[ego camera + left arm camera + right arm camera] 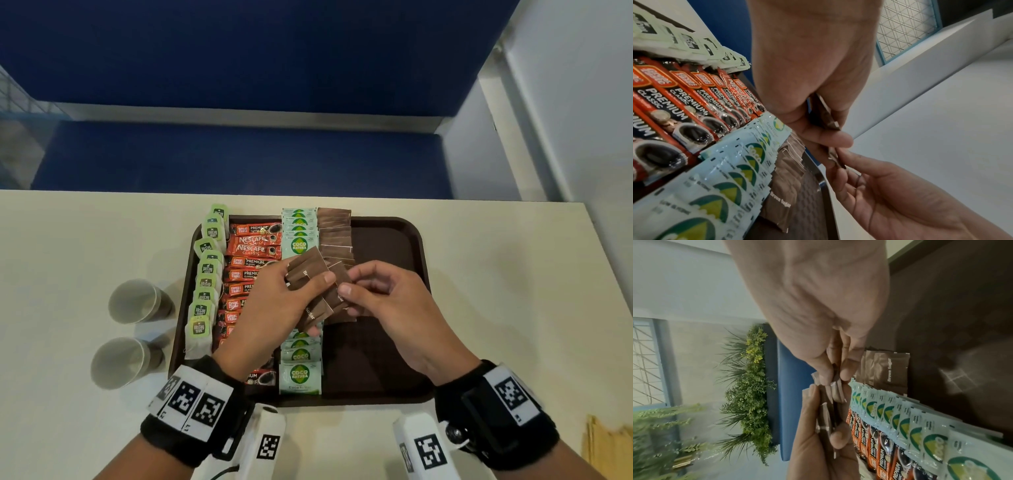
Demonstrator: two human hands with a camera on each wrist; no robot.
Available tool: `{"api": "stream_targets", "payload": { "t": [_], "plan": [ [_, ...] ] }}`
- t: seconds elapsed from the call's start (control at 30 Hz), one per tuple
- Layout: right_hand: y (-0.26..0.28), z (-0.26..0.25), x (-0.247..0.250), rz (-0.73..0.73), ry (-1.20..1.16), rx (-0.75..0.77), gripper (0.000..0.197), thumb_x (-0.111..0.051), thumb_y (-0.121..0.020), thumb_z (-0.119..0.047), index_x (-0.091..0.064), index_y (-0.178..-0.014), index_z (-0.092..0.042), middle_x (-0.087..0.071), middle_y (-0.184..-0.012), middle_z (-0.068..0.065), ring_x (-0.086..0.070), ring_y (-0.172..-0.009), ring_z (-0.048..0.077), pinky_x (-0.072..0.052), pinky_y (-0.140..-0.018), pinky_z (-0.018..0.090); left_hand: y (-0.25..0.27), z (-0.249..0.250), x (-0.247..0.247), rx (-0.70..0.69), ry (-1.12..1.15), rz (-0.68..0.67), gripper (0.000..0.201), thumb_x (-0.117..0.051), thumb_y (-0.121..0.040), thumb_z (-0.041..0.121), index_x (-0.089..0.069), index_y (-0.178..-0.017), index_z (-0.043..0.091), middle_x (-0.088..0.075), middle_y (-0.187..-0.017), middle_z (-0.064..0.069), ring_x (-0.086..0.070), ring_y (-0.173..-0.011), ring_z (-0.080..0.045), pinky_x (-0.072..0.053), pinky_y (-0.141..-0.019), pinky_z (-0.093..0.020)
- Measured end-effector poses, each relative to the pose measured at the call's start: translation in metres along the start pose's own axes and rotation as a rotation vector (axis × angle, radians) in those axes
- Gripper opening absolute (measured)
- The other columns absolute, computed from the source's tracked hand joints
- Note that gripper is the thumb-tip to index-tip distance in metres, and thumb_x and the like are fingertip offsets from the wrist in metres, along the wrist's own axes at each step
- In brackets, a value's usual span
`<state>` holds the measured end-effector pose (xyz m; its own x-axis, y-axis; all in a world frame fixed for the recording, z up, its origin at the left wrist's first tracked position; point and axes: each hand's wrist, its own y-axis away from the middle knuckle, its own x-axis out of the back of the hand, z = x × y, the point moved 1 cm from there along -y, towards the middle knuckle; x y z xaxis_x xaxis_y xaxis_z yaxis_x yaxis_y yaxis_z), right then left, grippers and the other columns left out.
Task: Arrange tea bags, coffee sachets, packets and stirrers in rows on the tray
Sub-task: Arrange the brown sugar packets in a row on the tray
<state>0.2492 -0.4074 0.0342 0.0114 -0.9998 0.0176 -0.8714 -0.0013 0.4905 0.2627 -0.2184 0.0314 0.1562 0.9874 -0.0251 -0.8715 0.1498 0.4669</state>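
Observation:
A dark brown tray [390, 240] holds rows: green tea bags [205, 274] at the left edge, red coffee sachets [255, 245], pale Coco Natura packets [299, 375], and brown sugar packets [335, 233] in the far half of the fourth row. Above the tray's middle my left hand [291, 294] grips a fanned bunch of brown sugar packets [311, 270]. My right hand [356, 291] pinches one packet of that bunch [837, 382] between thumb and fingers. The right part of the tray is bare.
Two paper cups [137, 301] [120, 361] stand on the white table [68, 246] left of the tray. A yellowish stack, perhaps stirrers [606, 448], lies at the table's near right edge. A blue bench and wall lie beyond the table.

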Motion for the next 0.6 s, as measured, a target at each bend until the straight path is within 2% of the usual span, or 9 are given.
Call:
{"api": "stream_targets", "payload": {
  "t": [0.07,0.17,0.27,0.33,0.4,0.47,0.6],
  "plan": [
    [0.000,0.003,0.004,0.047,-0.004,0.007,0.011,-0.081,-0.092,-0.010,-0.077,-0.103,-0.012,-0.080,-0.098,0.009,-0.077,-0.086,0.020,-0.063,-0.075,0.027,0.000,-0.002,0.002,0.006,0.010,0.031,0.013,-0.076,-0.100,0.018,-0.076,-0.113,0.017,-0.083,-0.093,-0.008,-0.080,-0.072,-0.027,-0.058,-0.043,-0.029],
    [-0.001,0.007,0.015,0.118,0.022,0.019,0.009,-0.079,-0.095,-0.011,-0.076,-0.102,-0.016,-0.081,-0.100,0.000,-0.077,-0.093,0.015,-0.063,-0.079,0.027,0.001,-0.004,0.009,0.030,0.064,0.083,0.014,-0.072,-0.102,0.012,-0.074,-0.116,0.011,-0.083,-0.093,-0.013,-0.082,-0.083,-0.036,-0.054,-0.041,-0.027],
    [-0.003,0.012,0.024,0.114,0.122,0.038,0.010,-0.079,-0.096,-0.015,-0.075,-0.103,-0.021,-0.081,-0.100,-0.005,-0.076,-0.097,0.012,-0.059,-0.083,0.026,0.000,-0.005,0.019,0.038,0.082,0.114,0.015,-0.071,-0.103,0.011,-0.074,-0.117,0.010,-0.083,-0.094,-0.013,-0.083,-0.083,-0.033,-0.055,-0.040,-0.027],
    [-0.005,0.016,0.029,0.083,0.248,0.063,0.012,-0.080,-0.095,-0.018,-0.075,-0.101,-0.026,-0.080,-0.094,-0.008,-0.074,-0.092,0.007,-0.055,-0.085,0.024,0.000,-0.005,0.024,0.052,0.099,0.139,0.017,-0.072,-0.102,0.010,-0.074,-0.119,0.010,-0.084,-0.094,-0.012,-0.083,-0.082,-0.032,-0.053,-0.039,-0.026],
    [-0.007,0.020,0.030,0.035,0.420,0.104,0.014,-0.082,-0.093,-0.018,-0.075,-0.097,-0.030,-0.077,-0.087,-0.010,-0.071,-0.085,0.003,-0.051,-0.078,0.014,0.000,-0.006,0.027,0.052,0.102,0.145,0.017,-0.072,-0.102,0.010,-0.074,-0.119,0.011,-0.083,-0.091,-0.013,-0.083,-0.084,-0.033,-0.051,-0.038,-0.025],
    [-0.009,0.024,0.029,-0.025,0.597,0.142,0.016,-0.083,-0.092,-0.016,-0.075,-0.093,-0.031,-0.075,-0.085,-0.011,-0.068,-0.083,0.003,-0.048,-0.074,0.010,0.001,-0.006,0.030,0.044,0.092,0.147,0.016,-0.072,-0.103,0.012,-0.074,-0.119,0.012,-0.083,-0.089,-0.012,-0.083,-0.084,-0.032,-0.052,-0.039,-0.026],
    [-0.014,0.035,0.019,-0.142,0.777,0.188,0.018,-0.082,-0.092,-0.012,-0.074,-0.091,-0.029,-0.068,-0.087,-0.015,-0.062,-0.086,-0.002,-0.044,-0.073,0.013,0.001,-0.006,0.030,0.044,0.085,0.142,0.017,-0.072,-0.103,0.012,-0.074,-0.120,0.011,-0.083,-0.092,-0.012,-0.083,-0.083,-0.030,-0.053,-0.040,-0.026]
  ]
}}
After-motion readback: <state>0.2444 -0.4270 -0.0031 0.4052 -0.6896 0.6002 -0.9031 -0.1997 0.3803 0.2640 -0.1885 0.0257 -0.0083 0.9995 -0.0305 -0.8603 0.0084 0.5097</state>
